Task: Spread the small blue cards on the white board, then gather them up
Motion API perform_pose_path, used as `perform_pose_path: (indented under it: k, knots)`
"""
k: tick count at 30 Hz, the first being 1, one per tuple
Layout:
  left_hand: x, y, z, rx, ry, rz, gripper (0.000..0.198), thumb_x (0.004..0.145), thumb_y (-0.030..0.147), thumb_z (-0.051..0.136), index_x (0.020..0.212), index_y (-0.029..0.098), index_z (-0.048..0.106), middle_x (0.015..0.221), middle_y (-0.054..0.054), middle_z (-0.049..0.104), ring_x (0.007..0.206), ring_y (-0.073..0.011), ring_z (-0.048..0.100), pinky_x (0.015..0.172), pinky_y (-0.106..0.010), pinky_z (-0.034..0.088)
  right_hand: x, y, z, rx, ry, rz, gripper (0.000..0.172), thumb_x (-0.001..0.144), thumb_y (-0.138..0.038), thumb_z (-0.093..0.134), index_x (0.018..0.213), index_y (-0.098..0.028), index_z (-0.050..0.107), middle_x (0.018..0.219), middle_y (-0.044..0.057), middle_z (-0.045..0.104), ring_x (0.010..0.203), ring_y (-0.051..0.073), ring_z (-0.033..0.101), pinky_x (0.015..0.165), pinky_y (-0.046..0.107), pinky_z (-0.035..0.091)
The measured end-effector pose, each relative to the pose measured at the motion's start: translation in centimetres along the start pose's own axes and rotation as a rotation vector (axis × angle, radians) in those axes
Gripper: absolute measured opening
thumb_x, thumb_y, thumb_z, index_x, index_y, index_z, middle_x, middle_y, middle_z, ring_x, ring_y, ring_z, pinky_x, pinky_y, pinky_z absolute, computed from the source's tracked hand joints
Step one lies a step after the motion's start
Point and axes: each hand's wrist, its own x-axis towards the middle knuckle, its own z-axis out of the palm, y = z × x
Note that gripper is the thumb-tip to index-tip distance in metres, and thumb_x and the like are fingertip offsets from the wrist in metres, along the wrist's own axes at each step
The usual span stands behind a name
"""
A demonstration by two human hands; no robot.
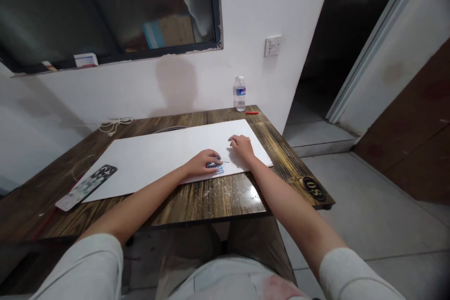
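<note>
A large white sheet (158,154) lies flat across the wooden table (218,197). My left hand (203,161) rests on the sheet's near right part, fingers curled over a small blue object (217,167) that I cannot name. My right hand (242,146) lies beside it on the sheet, knuckles bent, fingertips pressing down near a thin line or sliver; whether it holds anything is hidden.
A phone (87,186) lies face down at the table's left. A white cable (114,125) is coiled at the back, a water bottle (240,93) and a red pen (251,113) at the back right. An open doorway is to the right.
</note>
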Motion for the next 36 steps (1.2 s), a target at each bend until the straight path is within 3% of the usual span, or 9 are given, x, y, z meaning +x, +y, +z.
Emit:
perform_pose_path:
  k: [5,9,13,17,21,26,28,31,36]
  knots:
    - [-3.7,0.4,-1.0,0.182,0.082,-0.060,0.043,0.089,0.049,0.053,0.125,0.026,0.064,0.138,-0.008,0.055,0.132,-0.0263,0.045,0.113,-0.044,0.029,0.2,0.7,-0.8,0.275,-0.196,-0.074,0.022,0.085,-0.022,0.055,0.098,-0.021,0.073,0.091,0.003,0.073,0.089,0.018,0.063,0.083,0.030,0.045]
    - [-5.7,0.1,-0.7,0.254,0.068,-0.339,0.075,0.086,0.062,0.050,0.147,0.018,0.039,0.154,-0.014,0.036,0.142,-0.0315,0.032,0.115,-0.047,0.026,-0.2,0.4,-1.5,0.267,-0.439,-0.173,0.031,0.069,-0.034,0.078,0.098,-0.023,0.074,0.099,0.005,0.070,0.091,0.020,0.061,0.079,0.030,0.045]
    - [-5.1,0.8,0.7,0.229,-0.045,-0.507,0.095,0.081,0.070,0.050,0.153,0.016,0.021,0.159,-0.018,0.018,0.147,-0.0356,0.014,0.116,-0.056,0.014,-0.9,-1.0,-0.6,0.015,-0.410,-0.212,0.040,0.057,-0.043,0.088,0.091,-0.026,0.072,0.098,0.004,0.068,0.100,0.024,0.055,0.086,0.035,0.037]
    - [-2.1,2.1,2.1,0.194,-0.061,-0.552,0.103,0.077,0.072,0.054,0.155,0.019,0.012,0.160,-0.020,0.012,0.148,-0.0363,0.009,0.114,-0.062,0.009,-1.3,-1.8,0.8,-0.028,-0.339,-0.166,0.045,0.059,-0.050,0.085,0.091,-0.024,0.067,0.092,0.003,0.067,0.096,0.024,0.053,0.084,0.035,0.034]
    - [0.5,2.0,2.5,0.164,0.051,-0.479,0.100,0.074,0.068,0.063,0.152,0.019,0.024,0.157,-0.018,0.026,0.145,-0.0362,0.021,0.115,-0.057,0.016,-1.1,-1.1,1.6,0.132,-0.252,-0.071,0.030,0.071,-0.047,0.074,0.084,-0.022,0.063,0.084,0.000,0.066,0.085,0.020,0.055,0.078,0.031,0.036]
    - [1.0,1.2,2.0,0.069,0.212,-0.303,0.050,0.086,0.044,0.059,0.130,0.021,0.058,0.126,-0.009,0.061,0.118,-0.0260,0.053,0.103,-0.041,0.040,-0.1,0.6,2.2,0.503,-0.068,0.116,0.031,0.088,-0.046,0.043,0.079,-0.020,0.059,0.072,0.000,0.063,0.070,0.016,0.057,0.066,0.026,0.041]
    - [0.6,1.2,1.9,0.060,0.236,-0.282,0.038,0.087,0.040,0.057,0.120,0.022,0.066,0.120,-0.008,0.064,0.114,-0.0244,0.055,0.102,-0.040,0.042,0.1,1.1,2.3,0.536,-0.028,0.145,0.034,0.087,-0.046,0.041,0.080,-0.020,0.060,0.070,0.000,0.063,0.068,0.016,0.058,0.065,0.025,0.042]
    - [-0.3,1.4,1.9,0.087,0.287,-0.260,0.044,0.085,0.042,0.061,0.124,0.021,0.064,0.131,-0.010,0.059,0.122,-0.0246,0.051,0.106,-0.040,0.039,0.1,1.2,2.2,0.520,-0.019,0.134,0.036,0.087,-0.046,0.041,0.080,-0.019,0.064,0.071,0.001,0.066,0.069,0.016,0.059,0.065,0.025,0.043]
    - [-2.2,1.7,1.6,0.134,0.098,-0.166,0.043,0.091,0.046,0.051,0.129,0.026,0.060,0.142,-0.006,0.054,0.134,-0.0221,0.045,0.113,-0.040,0.032,-0.4,0.1,1.1,0.394,-0.134,-0.006,0.037,0.088,-0.042,0.045,0.078,-0.018,0.072,0.079,0.003,0.072,0.077,0.017,0.064,0.073,0.026,0.046]
